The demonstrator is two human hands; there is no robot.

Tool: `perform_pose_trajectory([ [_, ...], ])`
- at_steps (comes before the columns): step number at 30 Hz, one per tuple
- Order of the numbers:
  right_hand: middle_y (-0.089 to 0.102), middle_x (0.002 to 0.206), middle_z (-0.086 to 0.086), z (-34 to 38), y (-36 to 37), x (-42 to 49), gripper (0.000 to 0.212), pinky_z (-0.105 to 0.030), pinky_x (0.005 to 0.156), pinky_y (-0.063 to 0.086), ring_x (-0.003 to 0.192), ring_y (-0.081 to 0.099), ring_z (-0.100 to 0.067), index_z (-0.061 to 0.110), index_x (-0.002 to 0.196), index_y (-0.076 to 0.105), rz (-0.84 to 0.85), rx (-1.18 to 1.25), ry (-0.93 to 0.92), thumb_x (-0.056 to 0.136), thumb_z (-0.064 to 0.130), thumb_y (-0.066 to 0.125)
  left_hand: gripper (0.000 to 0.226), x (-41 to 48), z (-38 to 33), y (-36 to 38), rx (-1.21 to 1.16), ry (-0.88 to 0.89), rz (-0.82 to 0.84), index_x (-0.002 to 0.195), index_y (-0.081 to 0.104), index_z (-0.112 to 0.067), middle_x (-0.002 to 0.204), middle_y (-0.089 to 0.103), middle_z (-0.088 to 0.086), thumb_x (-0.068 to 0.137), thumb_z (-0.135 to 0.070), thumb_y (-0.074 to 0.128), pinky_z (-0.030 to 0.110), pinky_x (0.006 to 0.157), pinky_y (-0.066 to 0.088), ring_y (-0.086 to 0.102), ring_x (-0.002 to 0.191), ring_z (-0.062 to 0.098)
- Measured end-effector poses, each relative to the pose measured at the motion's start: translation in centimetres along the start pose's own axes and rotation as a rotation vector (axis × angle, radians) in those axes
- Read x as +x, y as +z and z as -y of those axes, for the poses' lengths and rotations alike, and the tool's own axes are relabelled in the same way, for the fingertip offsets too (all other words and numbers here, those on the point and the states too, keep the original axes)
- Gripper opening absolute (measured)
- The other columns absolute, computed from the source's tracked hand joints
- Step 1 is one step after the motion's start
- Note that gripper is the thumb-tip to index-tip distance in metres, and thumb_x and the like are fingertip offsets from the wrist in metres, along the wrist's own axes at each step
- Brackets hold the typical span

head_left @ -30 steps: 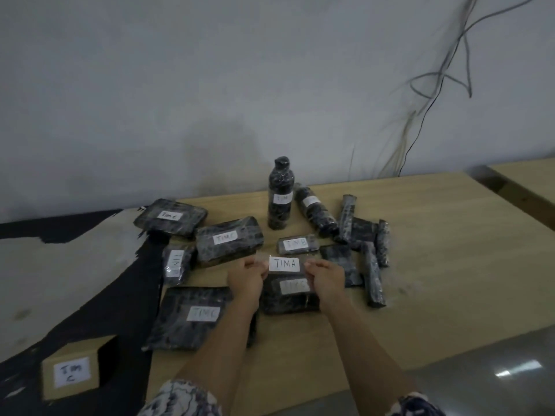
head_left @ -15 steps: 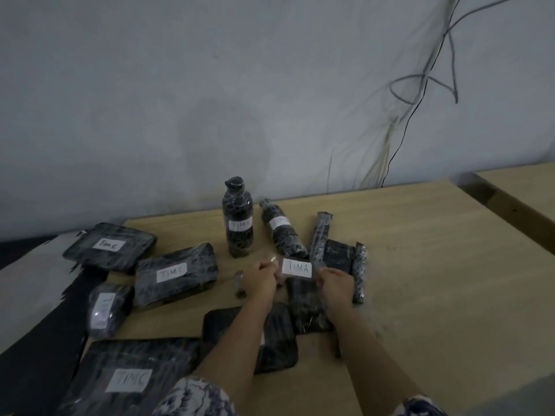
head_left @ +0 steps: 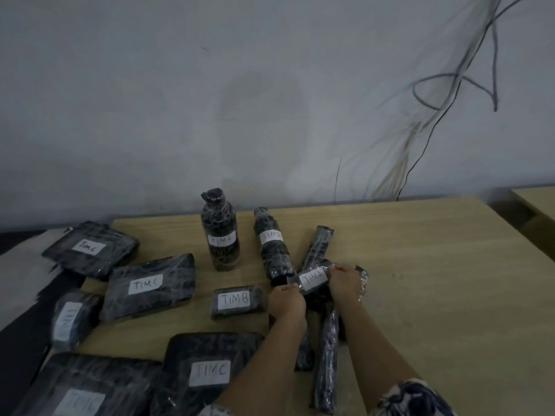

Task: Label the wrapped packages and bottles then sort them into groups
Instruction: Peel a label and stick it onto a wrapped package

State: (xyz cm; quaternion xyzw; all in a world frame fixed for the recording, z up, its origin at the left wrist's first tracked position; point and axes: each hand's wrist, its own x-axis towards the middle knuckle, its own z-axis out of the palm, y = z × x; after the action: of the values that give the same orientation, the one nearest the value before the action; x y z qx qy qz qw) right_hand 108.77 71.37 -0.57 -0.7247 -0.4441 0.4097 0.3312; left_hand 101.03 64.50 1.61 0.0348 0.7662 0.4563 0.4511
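Surface: wooden table (head_left: 435,265) by a grey wall.
Label: TIMA slip (head_left: 312,278), stretched flat over a wrapped package (head_left: 319,299) mid-table, probably so it sticks on square.
Left hand (head_left: 286,300): fingers curled, pinching the slip's eight o'clock end.
Right hand (head_left: 344,282): fingers curled, pinching its two o'clock end.
Neighbours: TIMB packet (head_left: 235,300) at nine o'clock; upright bottle (head_left: 220,232) and lying bottle (head_left: 271,244) at eleven; TIMC packages (head_left: 148,288) farther toward nine, seemingly grouped.
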Motion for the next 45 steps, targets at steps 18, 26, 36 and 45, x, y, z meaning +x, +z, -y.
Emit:
perform_pose_trajectory([
  [18, 0.033, 0.066, -0.001, 0.9, 1.7, 2.7, 0.037, -0.025, 0.050, 0.020, 0.058, 0.028, -0.012, 0.017, 0.063, 0.027, 0.296, -0.385, -0.466, 0.095, 0.002, 0.036, 0.021, 1.0, -1.2, 2.7, -0.078, -0.046, -0.120, 0.106, 0.062, -0.002, 0.111, 0.064, 0.017, 0.093, -0.016, 0.053, 0.033, 0.075, 0.048, 0.060, 0.096, 0.031],
  [26, 0.041, 0.076, -0.003, -0.5, 2.4, 1.1, 0.029, -0.030, 0.064, 0.027, 0.080, 0.039, -0.021, 0.015, 0.069, 0.035, 0.255, -0.395, -0.534, 0.098, 0.011, 0.035, 0.025, 1.4, -1.9, 1.1, -0.060, 0.057, -0.225, 0.109, 0.058, 0.001, 0.116, 0.060, 0.019, 0.097, -0.019, 0.048, 0.034, 0.074, 0.040, 0.056, 0.105, 0.034],
  [36, 0.048, 0.075, -0.005, -0.3, 3.9, 0.2, 0.022, -0.030, 0.054, 0.030, 0.074, 0.048, -0.024, 0.010, 0.080, 0.045, 0.219, -0.180, -0.421, 0.099, 0.016, 0.036, 0.019, 2.4, -1.6, 0.4, 0.125, 0.174, -0.267, 0.101, 0.058, -0.001, 0.115, 0.059, 0.019, 0.097, -0.016, 0.046, 0.036, 0.078, 0.041, 0.055, 0.105, 0.034],
  [45, 0.060, 0.107, -0.020, 1.7, 3.3, 5.0, 0.020, -0.026, 0.083, 0.037, 0.099, 0.055, -0.032, -0.005, 0.099, 0.069, 0.008, -0.153, -0.389, 0.091, 0.007, 0.056, 0.028, 3.5, -1.3, 0.8, 0.281, 0.211, -0.248, 0.101, 0.069, -0.016, 0.125, 0.051, 0.008, 0.089, -0.039, 0.058, 0.038, 0.094, 0.041, 0.047, 0.115, 0.029],
])
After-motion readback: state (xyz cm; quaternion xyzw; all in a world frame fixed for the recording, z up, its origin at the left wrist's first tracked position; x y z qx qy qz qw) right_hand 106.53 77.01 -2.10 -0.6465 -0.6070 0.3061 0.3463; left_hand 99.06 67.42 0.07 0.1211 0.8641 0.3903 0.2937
